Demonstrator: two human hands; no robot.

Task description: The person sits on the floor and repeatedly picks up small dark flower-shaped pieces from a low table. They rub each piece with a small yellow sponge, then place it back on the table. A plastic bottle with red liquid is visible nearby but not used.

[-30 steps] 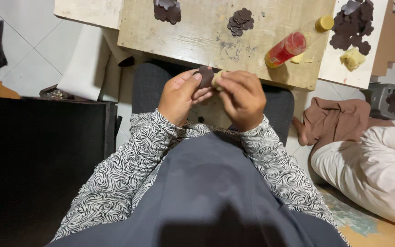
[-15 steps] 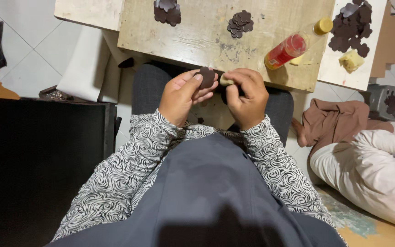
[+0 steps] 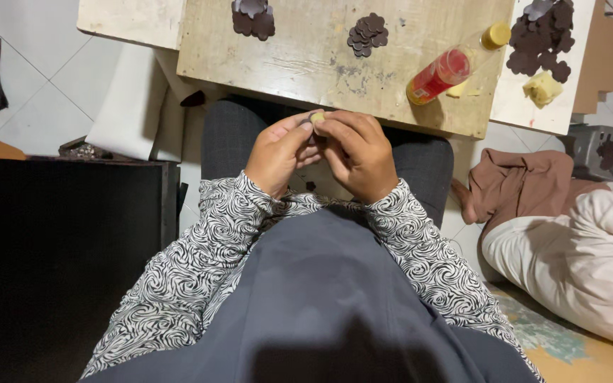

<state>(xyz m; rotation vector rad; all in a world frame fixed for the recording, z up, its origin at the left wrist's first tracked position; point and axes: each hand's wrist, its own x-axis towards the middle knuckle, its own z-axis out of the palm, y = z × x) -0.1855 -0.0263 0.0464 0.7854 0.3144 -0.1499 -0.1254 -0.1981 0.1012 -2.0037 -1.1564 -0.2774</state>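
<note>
Since 0.5 s ago, dark petal piece (image 3: 307, 118) mostly hidden; left hand (image 3: 278, 152) and right hand (image 3: 357, 152) fingers pinch it beside the yellow bit (image 3: 317, 117), near board's (image 3: 306, 67) front edge.

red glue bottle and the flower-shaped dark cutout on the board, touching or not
Apart. The head view shows the red glue bottle lying on the wooden board, with a bare stretch of board between it and the dark flower-shaped cutout.

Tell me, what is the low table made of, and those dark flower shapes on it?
The low table looks like bare, unvarnished wood: pale and matte, with grain lines, stains and scuffs. The dark flower shapes look like thin flat sheet, maybe felt, foam or leather: dull brown, scalloped edges, no shine. The pictures cannot settle which.
</note>
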